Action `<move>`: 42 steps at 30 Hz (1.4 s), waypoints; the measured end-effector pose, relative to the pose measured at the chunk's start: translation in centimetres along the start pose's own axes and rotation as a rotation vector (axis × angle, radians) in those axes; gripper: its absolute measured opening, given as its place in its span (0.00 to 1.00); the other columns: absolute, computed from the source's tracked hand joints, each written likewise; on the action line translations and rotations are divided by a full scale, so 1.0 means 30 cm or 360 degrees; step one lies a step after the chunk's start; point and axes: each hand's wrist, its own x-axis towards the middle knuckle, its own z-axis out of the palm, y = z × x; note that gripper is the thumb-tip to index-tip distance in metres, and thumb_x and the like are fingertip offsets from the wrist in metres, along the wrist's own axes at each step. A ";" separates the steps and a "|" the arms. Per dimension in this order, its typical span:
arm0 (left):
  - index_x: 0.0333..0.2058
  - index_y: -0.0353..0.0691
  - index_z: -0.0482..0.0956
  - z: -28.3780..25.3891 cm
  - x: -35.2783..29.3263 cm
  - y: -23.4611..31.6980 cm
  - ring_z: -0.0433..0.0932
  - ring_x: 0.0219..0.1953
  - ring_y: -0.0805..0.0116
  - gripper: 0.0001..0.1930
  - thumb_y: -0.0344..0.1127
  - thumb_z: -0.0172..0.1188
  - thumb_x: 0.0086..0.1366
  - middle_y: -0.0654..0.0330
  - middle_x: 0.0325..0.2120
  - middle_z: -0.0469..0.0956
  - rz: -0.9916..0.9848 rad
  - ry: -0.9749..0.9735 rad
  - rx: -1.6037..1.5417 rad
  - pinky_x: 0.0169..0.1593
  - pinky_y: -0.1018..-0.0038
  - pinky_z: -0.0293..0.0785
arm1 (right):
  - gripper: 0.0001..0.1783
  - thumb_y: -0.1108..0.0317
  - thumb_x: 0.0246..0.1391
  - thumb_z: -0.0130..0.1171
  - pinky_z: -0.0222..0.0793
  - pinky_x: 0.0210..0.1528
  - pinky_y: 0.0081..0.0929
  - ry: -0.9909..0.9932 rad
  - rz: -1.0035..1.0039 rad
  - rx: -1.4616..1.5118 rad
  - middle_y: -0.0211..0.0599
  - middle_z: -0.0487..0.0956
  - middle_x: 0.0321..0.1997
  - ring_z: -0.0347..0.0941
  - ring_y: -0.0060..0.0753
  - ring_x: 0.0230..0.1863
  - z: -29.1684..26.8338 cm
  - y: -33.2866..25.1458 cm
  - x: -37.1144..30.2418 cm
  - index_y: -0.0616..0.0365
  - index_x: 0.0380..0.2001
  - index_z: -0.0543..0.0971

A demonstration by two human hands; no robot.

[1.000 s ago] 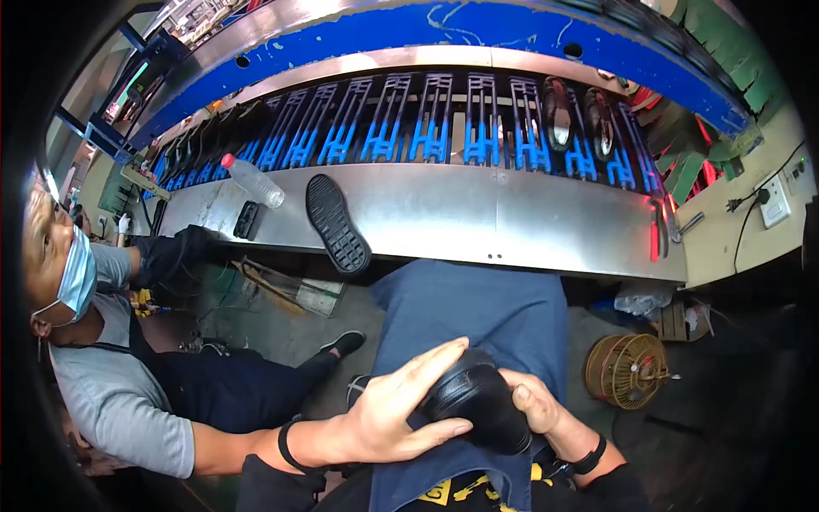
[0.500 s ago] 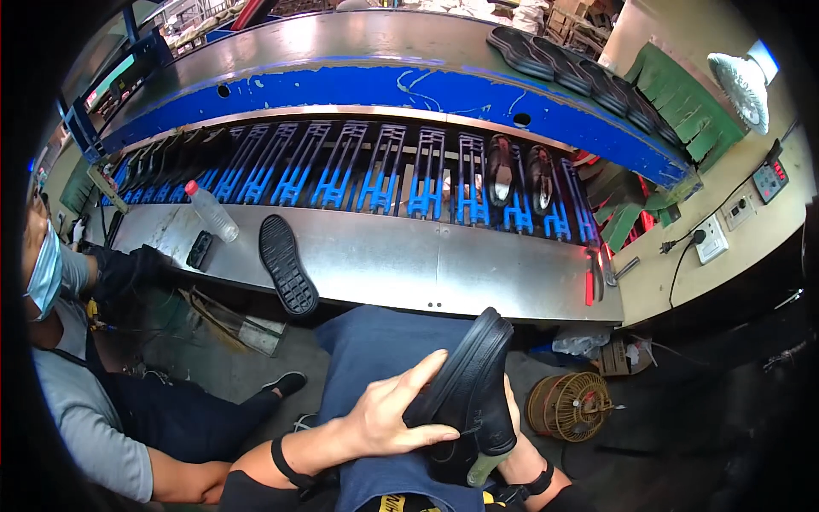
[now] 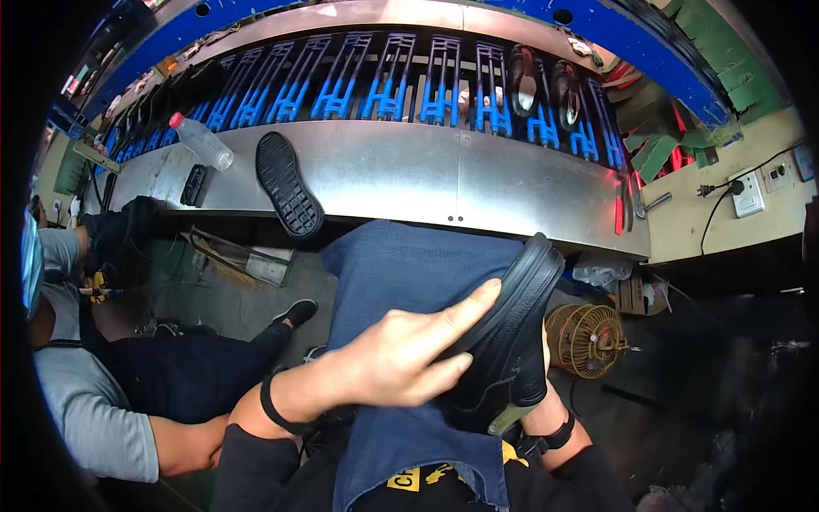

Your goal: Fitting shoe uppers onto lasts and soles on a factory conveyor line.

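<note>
Over my lap, on a blue apron [image 3: 426,256], a black shoe [image 3: 512,341] is held tilted with its toe pointing up and away. A greenish piece shows at its heel opening. My left hand [image 3: 401,354] grips it from the left, index finger stretched along the sole edge and thumb by the upper. Its other fingers are mostly hidden. My right hand [image 3: 544,410] holds the shoe from the right and behind, its fingers largely covered by it. A loose black sole [image 3: 290,185] lies tread up on the metal bench ledge [image 3: 375,171].
Behind the ledge runs a row of blue racks [image 3: 392,85], with two dark shoes [image 3: 523,81] at right. A red-capped bottle [image 3: 201,142] and a small black object [image 3: 194,185] sit left. A co-worker [image 3: 94,401] sits at left. A round wicker cage [image 3: 590,341] stands at right.
The view has tipped downward, so the bench appears higher. My left thumb has shifted on the shoe, and its index finger presses further along the sole edge. Both hands still hold the shoe.
</note>
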 end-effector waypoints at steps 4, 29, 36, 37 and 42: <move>0.66 0.21 0.57 0.052 0.000 0.019 0.83 0.45 0.45 0.39 0.21 0.61 0.55 0.33 0.57 0.71 0.0075 0.0224 0.0235 0.48 0.65 0.82 | 0.34 0.46 0.73 0.32 0.69 0.65 0.44 -0.0127 -0.0224 -0.0269 0.50 0.73 0.63 0.73 0.46 0.61 -0.012 -0.010 0.046 0.62 0.65 0.66; 0.65 0.35 0.59 0.028 -0.197 -0.277 0.75 0.57 0.60 0.50 0.58 0.73 0.53 0.53 0.55 0.72 -0.0434 0.0570 -0.1934 0.60 0.64 0.74 | 0.33 0.60 0.54 0.68 0.73 0.24 0.38 -0.0864 -0.0783 -0.3329 0.40 0.75 0.18 0.78 0.50 0.21 0.447 -0.033 0.287 0.66 0.54 0.65; 0.68 0.32 0.50 -0.025 -0.119 -0.211 0.64 0.64 0.61 0.51 0.43 0.73 0.55 0.52 0.60 0.64 -0.0458 0.0673 -0.1102 0.68 0.63 0.59 | 0.25 0.70 0.53 0.61 0.74 0.27 0.50 -0.0860 -0.0355 -0.3438 0.60 0.77 0.21 0.77 0.66 0.24 0.470 -0.077 0.281 0.71 0.50 0.63; 0.68 0.32 0.49 -0.024 -0.115 -0.206 0.64 0.64 0.61 0.50 0.41 0.73 0.56 0.51 0.60 0.63 -0.0487 0.0660 -0.1058 0.68 0.63 0.59 | 0.24 0.72 0.52 0.59 0.73 0.28 0.50 -0.0768 -0.0357 -0.3518 0.59 0.77 0.21 0.77 0.65 0.24 0.469 -0.068 0.276 0.70 0.50 0.64; 0.68 0.34 0.49 -0.020 -0.095 -0.179 0.65 0.63 0.62 0.52 0.45 0.71 0.52 0.53 0.59 0.64 -0.0486 0.0578 -0.1185 0.67 0.63 0.60 | 0.22 0.75 0.50 0.54 0.69 0.26 0.40 -0.0836 -0.0307 -0.2719 0.49 0.79 0.24 0.76 0.54 0.22 0.385 -0.134 0.327 0.65 0.50 0.65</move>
